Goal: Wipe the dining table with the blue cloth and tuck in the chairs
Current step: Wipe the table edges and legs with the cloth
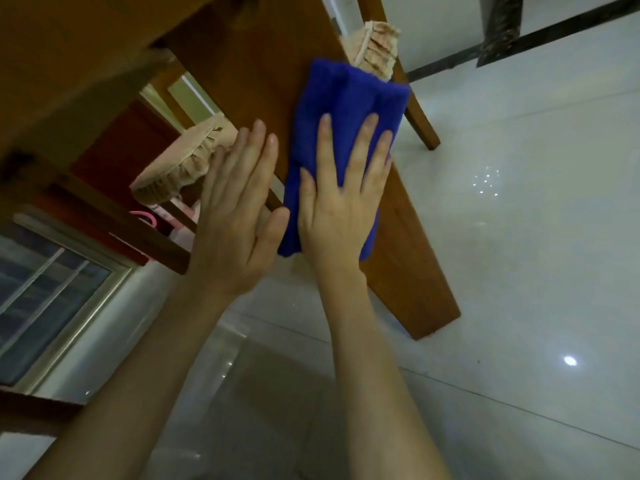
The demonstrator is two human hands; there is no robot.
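Pale glossy floor tiles (519, 254) spread from three to six o'clock. Across them slanted a wooden board (408, 271) of the table, from twelve towards five o'clock. The folded blue cloth (349, 95) lay on it, pressed flat by the right hand (341, 209), fingers straight, not grasping. At its nine o'clock the left hand (235, 216) lay released, fingers straight. A frilled chair seat (183, 168) showed at nine o'clock of the cloth, a second seat (377, 46) at twelve.
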